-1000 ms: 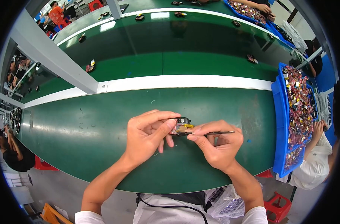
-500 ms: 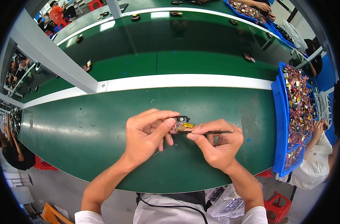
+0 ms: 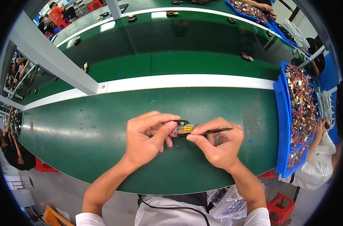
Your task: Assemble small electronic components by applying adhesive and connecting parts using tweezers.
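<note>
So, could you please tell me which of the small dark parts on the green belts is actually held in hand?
The small dark part with the yellow patch, pinched by the left hand; the others lie untouched on the far belts.

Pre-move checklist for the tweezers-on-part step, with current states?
1. Left hand grips the small part between thumb and fingers: ok.
2. Right hand holds the black tweezers pinched, tip toward the part: ok.
3. Tweezer tip actually touching the part: cannot tell, too small.
4. Part held just over the green table, bare surface beneath: ok.
5. Blue tray of parts on the right, apart from both hands: ok.
6. Part's orientation: cannot tell.
</note>
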A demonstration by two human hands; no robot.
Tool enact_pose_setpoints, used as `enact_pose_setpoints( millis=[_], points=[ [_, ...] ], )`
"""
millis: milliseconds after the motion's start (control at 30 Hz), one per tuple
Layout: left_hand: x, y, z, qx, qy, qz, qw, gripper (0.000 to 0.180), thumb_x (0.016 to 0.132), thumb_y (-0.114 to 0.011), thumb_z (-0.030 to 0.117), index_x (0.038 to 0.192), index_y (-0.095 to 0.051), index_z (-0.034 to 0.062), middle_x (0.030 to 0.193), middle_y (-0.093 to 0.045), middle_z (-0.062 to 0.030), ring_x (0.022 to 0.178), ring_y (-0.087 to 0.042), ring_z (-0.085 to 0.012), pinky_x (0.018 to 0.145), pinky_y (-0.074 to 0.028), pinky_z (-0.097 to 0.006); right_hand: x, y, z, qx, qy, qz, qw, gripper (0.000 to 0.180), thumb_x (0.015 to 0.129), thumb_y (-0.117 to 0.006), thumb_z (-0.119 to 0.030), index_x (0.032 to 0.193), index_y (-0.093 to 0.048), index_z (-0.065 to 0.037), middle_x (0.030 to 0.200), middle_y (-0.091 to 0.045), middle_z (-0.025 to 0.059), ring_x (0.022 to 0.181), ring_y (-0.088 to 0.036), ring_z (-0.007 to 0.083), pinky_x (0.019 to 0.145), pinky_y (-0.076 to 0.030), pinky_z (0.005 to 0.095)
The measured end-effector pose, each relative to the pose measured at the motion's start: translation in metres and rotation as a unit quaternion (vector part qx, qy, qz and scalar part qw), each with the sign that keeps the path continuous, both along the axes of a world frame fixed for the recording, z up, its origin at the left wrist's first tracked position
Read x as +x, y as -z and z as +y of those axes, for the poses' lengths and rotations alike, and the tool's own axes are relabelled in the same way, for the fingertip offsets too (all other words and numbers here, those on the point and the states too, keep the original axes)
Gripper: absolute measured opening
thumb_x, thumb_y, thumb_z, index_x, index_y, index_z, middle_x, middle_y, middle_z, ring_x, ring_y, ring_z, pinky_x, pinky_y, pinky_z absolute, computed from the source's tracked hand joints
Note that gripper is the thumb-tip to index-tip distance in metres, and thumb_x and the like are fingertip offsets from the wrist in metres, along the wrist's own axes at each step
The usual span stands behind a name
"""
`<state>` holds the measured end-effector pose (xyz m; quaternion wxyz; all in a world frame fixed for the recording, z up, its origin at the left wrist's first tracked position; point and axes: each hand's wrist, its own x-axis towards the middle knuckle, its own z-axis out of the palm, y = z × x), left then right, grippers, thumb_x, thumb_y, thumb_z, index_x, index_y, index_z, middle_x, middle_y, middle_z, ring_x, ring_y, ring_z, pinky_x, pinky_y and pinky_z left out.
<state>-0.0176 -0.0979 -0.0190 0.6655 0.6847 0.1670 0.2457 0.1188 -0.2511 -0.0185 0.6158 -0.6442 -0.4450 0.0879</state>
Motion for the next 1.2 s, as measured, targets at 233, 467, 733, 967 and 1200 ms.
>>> enact_pose_setpoints(
  millis=[233, 467, 733, 967, 1200],
  points=[
    [-0.0012, 0.0021, -0.0002, -0.033, -0.007, 0.011, 0.999, 0.014, 0.097, -0.066, 0.001, 0.106, -0.075, -0.0042, 0.083, -0.068, -0.009, 0.059, -0.067, -0.0136, 0.042, -0.047, -0.022, -0.0011, -0.0009, 0.0015, 0.002, -0.012, -0.02, 1.0, 0.013, 0.076, -0.084, 0.001, 0.082, -0.075, -0.003, 0.074, -0.075, 0.0034, 0.041, -0.044, 0.0019, 0.041, -0.029, 0.0201],
    [0.0003, 0.0016, 0.0025, -0.029, -0.029, -0.004, 0.999, 0.016, 0.098, -0.064, 0.001, 0.107, -0.073, -0.0076, 0.083, -0.067, -0.0111, 0.058, -0.067, -0.0159, 0.043, -0.05, -0.024, -0.0058, 0.0013, 0.0045, 0.015, 0.028, 0.016, 0.999, 0.014, 0.075, -0.085, 0.001, 0.083, -0.074, -0.003, 0.074, -0.074, 0.0025, 0.041, -0.043, 0.0025, 0.041, -0.028, 0.0206],
    [-0.0001, -0.0002, 0.0007, -0.037, -0.039, -0.004, 0.999, 0.017, 0.098, -0.063, 0.001, 0.109, -0.072, -0.0096, 0.082, -0.066, -0.0119, 0.057, -0.067, -0.0174, 0.044, -0.052, -0.024, -0.0062, 0.0005, 0.0042, 0.016, 0.004, -0.039, 0.999, 0.015, 0.074, -0.084, 0.001, 0.084, -0.075, -0.005, 0.078, -0.076, 0.0027, 0.039, -0.044, 0.0043, 0.04, -0.031, 0.0214],
    [-0.0009, 0.0033, -0.0002, -0.044, -0.033, 0.0, 0.998, 0.016, 0.098, -0.065, 0.002, 0.109, -0.074, -0.0051, 0.085, -0.068, -0.0107, 0.06, -0.068, -0.0146, 0.045, -0.052, -0.024, -0.0068, -0.0003, 0.0075, 0.042, -0.011, -0.067, 0.997, 0.016, 0.071, -0.081, 0.005, 0.082, -0.076, -0.006, 0.08, -0.077, 0.0054, 0.046, -0.059, 0.0087, 0.041, -0.036, 0.0226],
    [0.0018, -0.0028, 0.0004, -0.088, -0.003, 0.049, 0.995, 0.019, 0.095, -0.069, 0.002, 0.112, -0.072, -0.0057, 0.083, -0.067, -0.0106, 0.061, -0.068, -0.0133, 0.046, -0.052, -0.023, -0.0036, 0.0073, 0.0045, 0.056, -0.02, -0.186, 0.981, 0.024, 0.065, -0.077, 0.009, 0.082, -0.076, -0.007, 0.082, -0.078, 0.0053, 0.056, -0.068, 0.0131, 0.045, -0.038, 0.0243]
  ],
)
